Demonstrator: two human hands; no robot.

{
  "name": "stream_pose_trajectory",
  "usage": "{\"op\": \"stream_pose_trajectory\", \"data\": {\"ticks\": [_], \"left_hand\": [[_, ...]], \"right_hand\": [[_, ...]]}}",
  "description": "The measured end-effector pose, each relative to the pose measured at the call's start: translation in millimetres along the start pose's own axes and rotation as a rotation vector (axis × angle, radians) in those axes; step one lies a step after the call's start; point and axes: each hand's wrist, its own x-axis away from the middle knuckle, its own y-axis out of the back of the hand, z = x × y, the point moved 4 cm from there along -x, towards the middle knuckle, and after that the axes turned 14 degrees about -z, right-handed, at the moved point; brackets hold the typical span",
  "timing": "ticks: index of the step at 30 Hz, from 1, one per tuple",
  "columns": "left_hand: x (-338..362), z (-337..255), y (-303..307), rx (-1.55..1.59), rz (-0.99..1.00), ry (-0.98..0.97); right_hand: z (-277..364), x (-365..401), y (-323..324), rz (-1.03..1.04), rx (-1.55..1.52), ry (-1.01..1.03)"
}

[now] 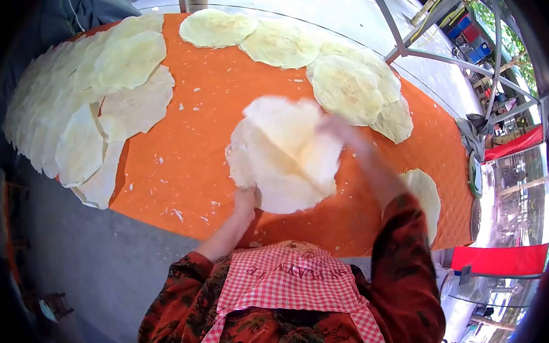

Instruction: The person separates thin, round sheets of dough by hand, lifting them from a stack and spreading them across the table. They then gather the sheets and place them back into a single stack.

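The pile of thin round sheets (pixel 275 187) lies in the middle of the orange cloth (pixel 204 113), just far of the person's body. Its top sheet (pixel 285 125) is raised and partly folded over, with a crease running from far left to near right. The pile itself is round, so it has no long axis.

The left hand (pixel 245 200) touches the pile's near-left edge, and the pile spreads far and right from it. Its fingertips are hidden at the rim, so I cannot tell whether they pinch or press flat. The right hand (pixel 340 129) is at the far-right edge of the top sheet, which lies to its left. It is blurred, so its grip cannot be told either. Both hands meet the pile, 1 on each side.

Further out, a row of sheets (pixel 281 42) curves along the far side, and overlapped sheets (pixel 100 99) cover the left. 1 single sheet (pixel 425 195) lies near right, beside the right sleeve. Pale crumbs (pixel 175 212) dot the cloth, and a checked apron (pixel 291 281) is nearest.
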Motion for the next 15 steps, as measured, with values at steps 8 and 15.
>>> {"op": "stream_pose_trajectory", "data": {"ticks": [8,15], "left_hand": [[-4,7,-1,0.090,0.056,-0.013],[33,-15,0,0.086,0.192,0.136]], "right_hand": [[128,-21,231,-0.367,0.368,0.097],[86,83,-21,-0.417,0.623,0.518]]}}
